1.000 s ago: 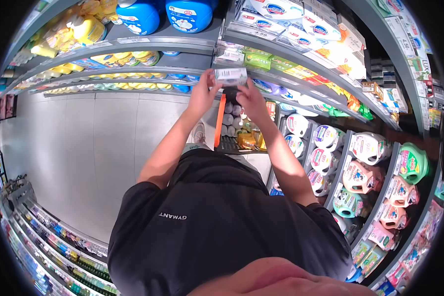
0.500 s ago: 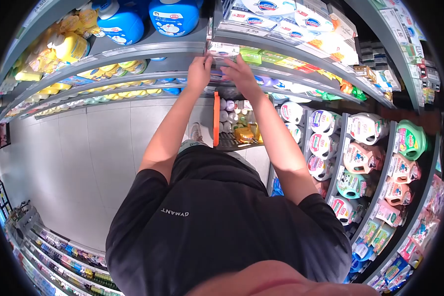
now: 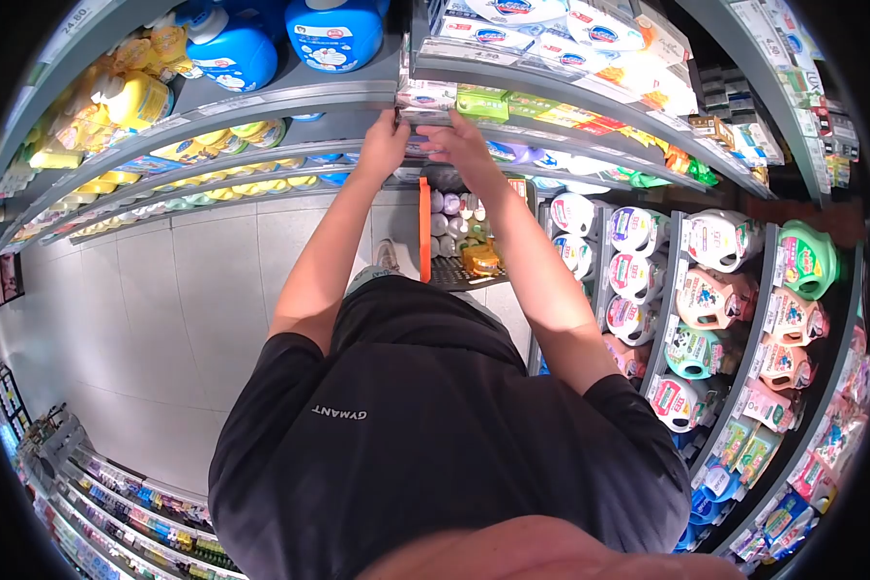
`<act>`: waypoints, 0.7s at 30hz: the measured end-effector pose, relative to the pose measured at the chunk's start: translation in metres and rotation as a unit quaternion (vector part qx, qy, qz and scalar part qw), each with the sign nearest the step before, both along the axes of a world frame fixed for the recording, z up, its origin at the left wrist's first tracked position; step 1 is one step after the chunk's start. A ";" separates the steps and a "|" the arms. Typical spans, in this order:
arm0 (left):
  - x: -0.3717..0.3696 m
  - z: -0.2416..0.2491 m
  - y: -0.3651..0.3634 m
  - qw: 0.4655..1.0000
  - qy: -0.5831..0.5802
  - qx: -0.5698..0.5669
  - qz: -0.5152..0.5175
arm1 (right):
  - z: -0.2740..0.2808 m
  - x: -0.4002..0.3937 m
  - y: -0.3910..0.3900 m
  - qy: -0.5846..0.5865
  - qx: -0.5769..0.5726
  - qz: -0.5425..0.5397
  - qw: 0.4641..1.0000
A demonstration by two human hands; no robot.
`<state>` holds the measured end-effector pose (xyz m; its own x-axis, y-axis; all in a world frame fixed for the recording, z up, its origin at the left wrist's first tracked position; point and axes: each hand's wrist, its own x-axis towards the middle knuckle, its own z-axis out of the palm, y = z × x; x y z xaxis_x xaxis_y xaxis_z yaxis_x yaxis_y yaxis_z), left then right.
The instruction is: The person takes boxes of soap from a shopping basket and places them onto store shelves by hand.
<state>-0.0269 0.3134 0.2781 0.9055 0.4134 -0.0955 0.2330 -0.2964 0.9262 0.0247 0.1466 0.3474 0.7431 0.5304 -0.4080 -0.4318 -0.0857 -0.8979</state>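
A small pale pink and white box (image 3: 427, 96) sits at the shelf front in the head view, beside a row of green boxes (image 3: 482, 104). My left hand (image 3: 385, 147) is raised to its lower left corner, fingers stretched upward and fingertips right at the edge. On the other side my right hand (image 3: 459, 150) has its fingers spread, the uppermost fingertip at the box's lower right corner. The rest of that hand hangs in front of the shelf edge, with nothing seen in it.
Below my hands stands a black basket with an orange edge (image 3: 424, 232), holding bottles and a yellow pack (image 3: 480, 259). Blue pump bottles (image 3: 334, 37) and white soap packs (image 3: 512, 12) fill the upper shelf. Detergent jugs (image 3: 638, 275) line the shelves at right.
The view has shifted slightly. Both hands stay at the box's lower corners, and the right hand's fingers have moved a little closer to its edge.
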 end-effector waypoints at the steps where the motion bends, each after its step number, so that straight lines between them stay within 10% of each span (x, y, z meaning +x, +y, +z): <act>1: 0.000 -0.001 0.001 1.000 -0.003 -0.001 0.000 | 0.001 -0.002 0.001 -0.007 -0.007 -0.001 1.000; 21: -0.007 0.018 0.000 0.999 -0.012 0.033 -0.022 | -0.019 -0.010 0.011 -0.015 -0.006 -0.072 0.997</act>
